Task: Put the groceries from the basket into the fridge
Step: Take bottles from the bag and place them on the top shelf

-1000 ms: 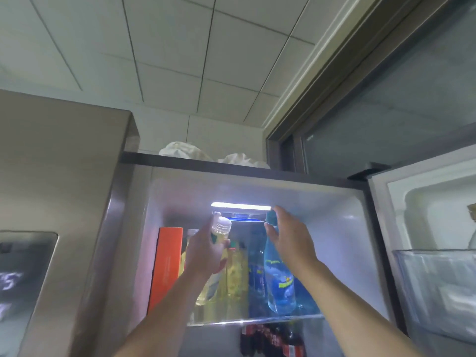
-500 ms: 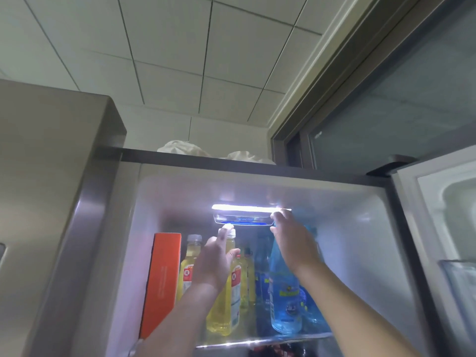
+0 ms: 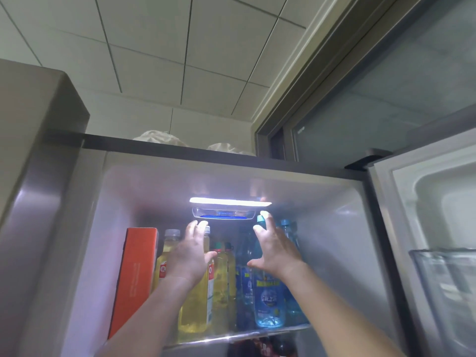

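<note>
Now the fingers (image 3: 197, 225) of the left hand (image 3: 189, 258) are spread and loose, holding nothing, just before the yellow bottle (image 3: 195, 302) standing below the fridge light (image 3: 229, 201). Right hand (image 3: 274, 249) is likewise splayed and empty, by the neck of the blue bottle (image 3: 269, 297), also under that light. Both bottles stand upright at the shelf (image 3: 231, 337) front, probably set there for easy reach; the basket is out of view.
</note>
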`<state>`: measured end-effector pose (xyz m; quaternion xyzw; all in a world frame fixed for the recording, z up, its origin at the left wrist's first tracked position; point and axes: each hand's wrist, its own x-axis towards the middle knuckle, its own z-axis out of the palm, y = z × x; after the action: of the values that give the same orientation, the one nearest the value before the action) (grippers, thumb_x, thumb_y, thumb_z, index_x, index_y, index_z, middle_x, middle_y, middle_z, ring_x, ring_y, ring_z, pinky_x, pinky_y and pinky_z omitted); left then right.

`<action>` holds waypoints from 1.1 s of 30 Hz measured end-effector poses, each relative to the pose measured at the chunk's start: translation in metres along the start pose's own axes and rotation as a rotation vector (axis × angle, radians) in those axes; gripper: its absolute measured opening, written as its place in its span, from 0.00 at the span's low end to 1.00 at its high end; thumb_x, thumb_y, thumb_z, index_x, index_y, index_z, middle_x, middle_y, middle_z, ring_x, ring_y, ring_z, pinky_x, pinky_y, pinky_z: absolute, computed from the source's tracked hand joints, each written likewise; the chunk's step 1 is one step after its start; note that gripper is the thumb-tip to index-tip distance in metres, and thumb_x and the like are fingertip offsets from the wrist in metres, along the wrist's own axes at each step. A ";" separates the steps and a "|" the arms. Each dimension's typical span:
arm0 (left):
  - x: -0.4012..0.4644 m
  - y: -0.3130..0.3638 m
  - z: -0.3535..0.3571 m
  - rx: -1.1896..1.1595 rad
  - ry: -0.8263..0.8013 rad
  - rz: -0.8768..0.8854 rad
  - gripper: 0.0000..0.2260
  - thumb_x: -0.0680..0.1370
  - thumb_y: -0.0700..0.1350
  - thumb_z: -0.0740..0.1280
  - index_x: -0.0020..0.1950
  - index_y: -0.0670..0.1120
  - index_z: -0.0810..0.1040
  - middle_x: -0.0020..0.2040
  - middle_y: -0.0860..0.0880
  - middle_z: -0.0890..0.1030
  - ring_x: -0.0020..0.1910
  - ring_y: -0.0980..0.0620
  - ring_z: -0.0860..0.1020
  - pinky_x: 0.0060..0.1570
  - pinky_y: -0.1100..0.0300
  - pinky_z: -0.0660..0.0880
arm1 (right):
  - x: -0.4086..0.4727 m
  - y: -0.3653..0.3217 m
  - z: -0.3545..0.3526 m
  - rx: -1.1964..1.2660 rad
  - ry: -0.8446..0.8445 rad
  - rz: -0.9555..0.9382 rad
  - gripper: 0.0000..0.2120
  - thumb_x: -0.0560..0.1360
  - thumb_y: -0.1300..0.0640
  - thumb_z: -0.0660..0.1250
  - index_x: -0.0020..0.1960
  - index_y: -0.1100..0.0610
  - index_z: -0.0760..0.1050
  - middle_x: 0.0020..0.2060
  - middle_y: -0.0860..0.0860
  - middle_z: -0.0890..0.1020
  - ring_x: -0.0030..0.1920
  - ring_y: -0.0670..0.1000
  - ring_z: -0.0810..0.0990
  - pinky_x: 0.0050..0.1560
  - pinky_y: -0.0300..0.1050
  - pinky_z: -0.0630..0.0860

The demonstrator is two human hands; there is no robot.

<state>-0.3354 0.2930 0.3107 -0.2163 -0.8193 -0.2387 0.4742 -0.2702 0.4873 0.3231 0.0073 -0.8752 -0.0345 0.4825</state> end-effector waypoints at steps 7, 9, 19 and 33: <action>0.000 -0.007 0.004 -0.060 -0.006 -0.001 0.36 0.76 0.54 0.66 0.77 0.56 0.48 0.77 0.56 0.50 0.64 0.50 0.73 0.52 0.55 0.76 | 0.003 0.001 0.006 0.013 0.016 0.021 0.31 0.66 0.47 0.75 0.64 0.53 0.67 0.74 0.47 0.46 0.58 0.55 0.70 0.48 0.46 0.72; -0.006 -0.007 0.007 -0.054 -0.031 -0.003 0.41 0.74 0.55 0.69 0.77 0.59 0.43 0.78 0.57 0.43 0.65 0.50 0.72 0.50 0.56 0.77 | 0.002 0.002 0.007 0.026 0.012 0.029 0.32 0.67 0.47 0.75 0.66 0.54 0.67 0.75 0.47 0.42 0.60 0.55 0.69 0.52 0.49 0.74; -0.053 -0.007 0.036 0.026 -0.090 -0.038 0.51 0.71 0.55 0.73 0.75 0.60 0.32 0.75 0.51 0.29 0.70 0.45 0.64 0.61 0.56 0.73 | -0.032 0.011 0.036 0.067 -0.045 0.068 0.53 0.66 0.47 0.78 0.78 0.49 0.46 0.73 0.44 0.29 0.75 0.53 0.54 0.48 0.44 0.78; -0.026 -0.010 0.079 0.094 -0.156 -0.105 0.54 0.70 0.57 0.72 0.74 0.57 0.29 0.74 0.47 0.27 0.75 0.42 0.56 0.59 0.56 0.76 | -0.028 0.019 0.061 -0.024 -0.013 0.084 0.49 0.70 0.47 0.74 0.77 0.49 0.44 0.75 0.45 0.32 0.77 0.54 0.46 0.43 0.39 0.77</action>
<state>-0.3830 0.3286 0.2517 -0.1686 -0.8743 -0.2069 0.4054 -0.3068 0.5112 0.2684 -0.0355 -0.8773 -0.0246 0.4781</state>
